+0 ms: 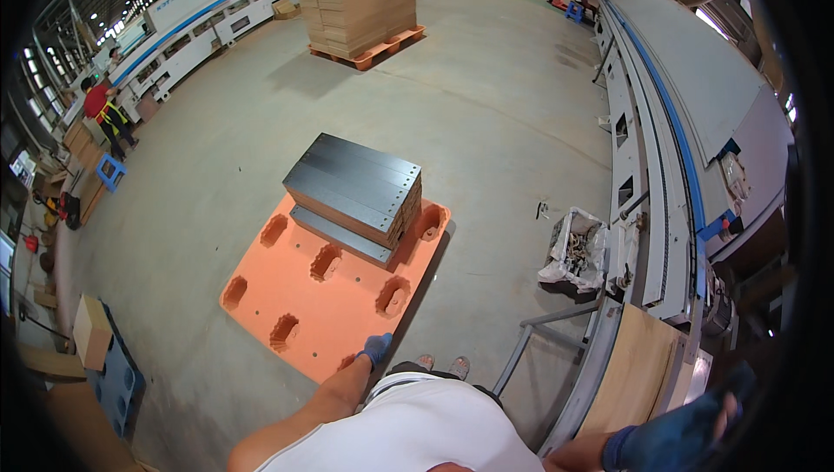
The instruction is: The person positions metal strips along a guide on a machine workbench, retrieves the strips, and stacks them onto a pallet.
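My left hand (375, 349), in a blue glove, is low in the picture beside the near right corner of the orange plastic pallet (300, 320). Whether it touches the pallet I cannot tell, and its fingers are too small to read. Toward the far side of that pallet lies a stack of dark-topped boards (352, 181) with rows of small holes along one end. A lower dark board (343, 235) sticks out at its near side. Reaching out to the right, my right hand (682, 434), also blue-gloved, is blurred beside light wooden panels (630, 372); its grip is unclear.
A long machine (669, 150) with a blue strip runs along the right. Near it stand a lined scrap bin (575, 250) and a grey metal frame (521, 359). Tall stacked boards (360, 3) rest on another pallet ahead. At left are a person (106, 116) and a blue stool (111, 172).
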Demonstrator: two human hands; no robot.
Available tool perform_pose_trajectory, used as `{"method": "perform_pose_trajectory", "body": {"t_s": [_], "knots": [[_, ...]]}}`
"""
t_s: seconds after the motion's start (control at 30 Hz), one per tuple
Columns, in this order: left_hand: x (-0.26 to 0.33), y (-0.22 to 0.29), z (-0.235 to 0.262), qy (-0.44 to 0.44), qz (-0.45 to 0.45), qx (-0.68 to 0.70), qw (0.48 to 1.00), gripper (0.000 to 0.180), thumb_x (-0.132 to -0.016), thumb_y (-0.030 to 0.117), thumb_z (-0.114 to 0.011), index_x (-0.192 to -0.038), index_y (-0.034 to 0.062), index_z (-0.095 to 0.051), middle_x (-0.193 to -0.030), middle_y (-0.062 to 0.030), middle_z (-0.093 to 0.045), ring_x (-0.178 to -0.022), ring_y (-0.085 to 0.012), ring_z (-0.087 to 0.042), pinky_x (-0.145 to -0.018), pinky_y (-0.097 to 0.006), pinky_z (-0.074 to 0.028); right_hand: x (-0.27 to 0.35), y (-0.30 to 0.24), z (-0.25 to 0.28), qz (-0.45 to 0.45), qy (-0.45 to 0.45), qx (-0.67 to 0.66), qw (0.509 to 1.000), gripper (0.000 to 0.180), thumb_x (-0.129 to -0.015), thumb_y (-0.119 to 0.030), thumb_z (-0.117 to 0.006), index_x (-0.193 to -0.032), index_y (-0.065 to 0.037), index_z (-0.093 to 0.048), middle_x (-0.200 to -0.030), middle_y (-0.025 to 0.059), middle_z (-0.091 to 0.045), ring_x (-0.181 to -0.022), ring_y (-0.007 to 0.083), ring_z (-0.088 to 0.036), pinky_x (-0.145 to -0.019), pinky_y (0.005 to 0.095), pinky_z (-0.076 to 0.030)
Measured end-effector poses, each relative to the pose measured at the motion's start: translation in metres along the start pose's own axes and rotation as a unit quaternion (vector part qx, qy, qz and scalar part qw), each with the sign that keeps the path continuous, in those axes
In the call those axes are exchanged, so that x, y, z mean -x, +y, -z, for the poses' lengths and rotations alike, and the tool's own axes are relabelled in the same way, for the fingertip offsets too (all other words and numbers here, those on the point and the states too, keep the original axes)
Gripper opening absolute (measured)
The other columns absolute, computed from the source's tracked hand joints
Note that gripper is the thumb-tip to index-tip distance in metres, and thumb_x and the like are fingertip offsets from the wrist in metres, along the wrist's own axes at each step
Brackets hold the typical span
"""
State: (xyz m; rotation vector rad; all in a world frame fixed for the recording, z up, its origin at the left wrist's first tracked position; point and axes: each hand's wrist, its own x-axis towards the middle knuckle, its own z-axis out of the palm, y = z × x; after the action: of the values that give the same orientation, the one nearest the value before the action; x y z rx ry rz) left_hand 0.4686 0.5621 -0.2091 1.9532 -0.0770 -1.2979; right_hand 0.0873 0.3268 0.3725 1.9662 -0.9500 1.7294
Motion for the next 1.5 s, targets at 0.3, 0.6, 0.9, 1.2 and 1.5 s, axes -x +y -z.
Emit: {"method": "perform_pose_trajectory", "body": {"t_s": [0.3,0.6,0.9,1.2,1.5], "knots": [[-0.001,0.028,0.000,-0.022,-0.028,-0.050,0.998,0.036,-0.083,0.039,-0.057,-0.097,0.0054,-0.059,-0.086,-0.0070,-0.059,-0.054,-0.0157,-0.048,-0.047,-0.031,-0.037,0.173,0.137,0.045,-0.343,-0.200,0.155,0.905,0.026,-0.094,-0.013,-0.052,-0.104,0.010,-0.060,-0.093,0.0165,-0.067,-0.084,0.0234,-0.061,-0.078,0.0319,-0.048],[-0.019,0.062,-0.032,-0.001,0.023,-0.017,1.000,0.027,-0.084,0.036,-0.054,-0.084,0.0094,-0.056,-0.075,-0.0048,-0.054,-0.059,-0.0181,-0.049,-0.053,-0.037,-0.039,0.258,0.179,0.076,-0.445,-0.175,0.147,0.866,0.022,-0.090,-0.011,-0.053,-0.089,0.010,-0.058,-0.077,0.0135,-0.061,-0.070,0.0210,-0.054,-0.069,0.0318,-0.046],[0.001,0.059,-0.084,-0.092,0.049,0.093,0.990,0.033,-0.083,0.040,-0.053,-0.075,0.0088,-0.059,-0.065,-0.0050,-0.052,-0.055,-0.0195,-0.052,-0.050,-0.037,-0.040,0.272,0.245,0.108,-0.464,-0.187,0.173,0.849,0.023,-0.087,-0.013,-0.051,-0.073,0.005,-0.048,-0.062,0.0127,-0.045,-0.057,0.0227,-0.042,-0.056,0.0370,-0.037],[0.048,0.107,-0.114,-0.061,0.037,0.021,0.997,0.022,-0.086,0.035,-0.055,-0.083,0.0138,-0.052,-0.062,-0.0029,-0.051,-0.054,-0.0230,-0.053,-0.050,-0.038,-0.042,0.341,0.305,0.158,-0.498,-0.217,0.276,0.793,0.030,-0.088,-0.019,-0.056,-0.099,0.009,-0.063,-0.097,0.0252,-0.066,-0.089,0.0366,-0.063,-0.080,0.0398,-0.049],[0.072,0.121,-0.138,-0.047,0.023,-0.002,0.999,0.032,-0.082,0.038,-0.058,-0.095,0.0088,-0.063,-0.084,-0.0108,-0.062,-0.070,-0.0252,-0.059,-0.062,-0.039,-0.048,0.339,0.270,0.137,-0.418,-0.088,0.377,0.822,0.015,-0.078,-0.012,-0.063,-0.088,0.000,-0.062,-0.085,0.0184,-0.062,-0.079,0.0363,-0.060,-0.069,0.0431,-0.048]]}}
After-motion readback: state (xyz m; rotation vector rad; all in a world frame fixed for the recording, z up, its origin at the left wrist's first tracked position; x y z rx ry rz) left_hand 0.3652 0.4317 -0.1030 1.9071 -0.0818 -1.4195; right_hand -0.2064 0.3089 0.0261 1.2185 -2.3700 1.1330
